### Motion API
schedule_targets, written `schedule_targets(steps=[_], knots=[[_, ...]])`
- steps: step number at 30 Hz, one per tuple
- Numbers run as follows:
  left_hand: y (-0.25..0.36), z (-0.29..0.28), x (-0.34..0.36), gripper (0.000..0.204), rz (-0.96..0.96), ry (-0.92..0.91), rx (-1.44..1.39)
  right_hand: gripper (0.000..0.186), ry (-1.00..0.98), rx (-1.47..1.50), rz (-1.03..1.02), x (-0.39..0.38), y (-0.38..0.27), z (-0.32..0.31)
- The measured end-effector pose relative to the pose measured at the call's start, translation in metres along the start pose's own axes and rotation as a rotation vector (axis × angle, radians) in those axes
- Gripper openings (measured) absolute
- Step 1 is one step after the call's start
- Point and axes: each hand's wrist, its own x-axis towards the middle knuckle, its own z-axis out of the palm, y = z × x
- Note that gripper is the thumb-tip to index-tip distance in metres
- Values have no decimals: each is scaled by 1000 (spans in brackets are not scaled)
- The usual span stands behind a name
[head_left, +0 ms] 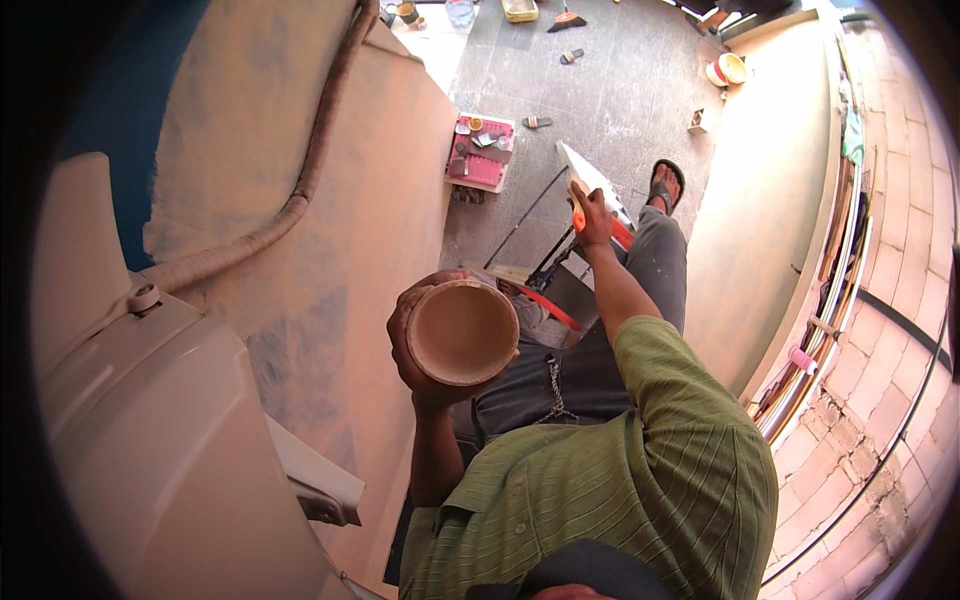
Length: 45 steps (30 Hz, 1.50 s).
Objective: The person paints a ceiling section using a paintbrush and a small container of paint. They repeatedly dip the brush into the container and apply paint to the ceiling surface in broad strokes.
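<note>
A round tub with a smooth beige coating or filling inside is held up in front of my body. My left hand is closed around its left side, with fingertips at the far rim. Farther out, my right hand is closed on a small orange-and-tan tool; its exact kind is unclear. That hand is right over a stepladder with red-orange side parts and a white top, and I cannot tell whether they touch. My legs are on either side of the stepladder.
On my left stands a patchy beige wall with a thick wrapped pipe and a pale casing. Below are a pink-topped box with small items, loose sandals, a broom and a bucket. A brick wall lies right.
</note>
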Motion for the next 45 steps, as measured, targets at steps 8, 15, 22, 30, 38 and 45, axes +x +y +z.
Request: schedule_targets(steps=[8,15,22,30,38,45], knots=[[5,-8,-8,100,-6,-20,-6,39,-12,-1,52,-3,2,4],[2,-6,-9,100,-7,-31,-59,39,10,11,35,5,-3,4],[-4,2,-2,102,-7,-77,-80,39,53,41,-13,-1,5,9],[-8,17,5,101,2,-133,-132,44,14,45,39,-5,1,5],[-8,28,7,101,-7,-189,-184,40,50,73,93,1,0,6],[-2,23,8,101,22,-193,-180,42,73,58,67,-4,3,6]])
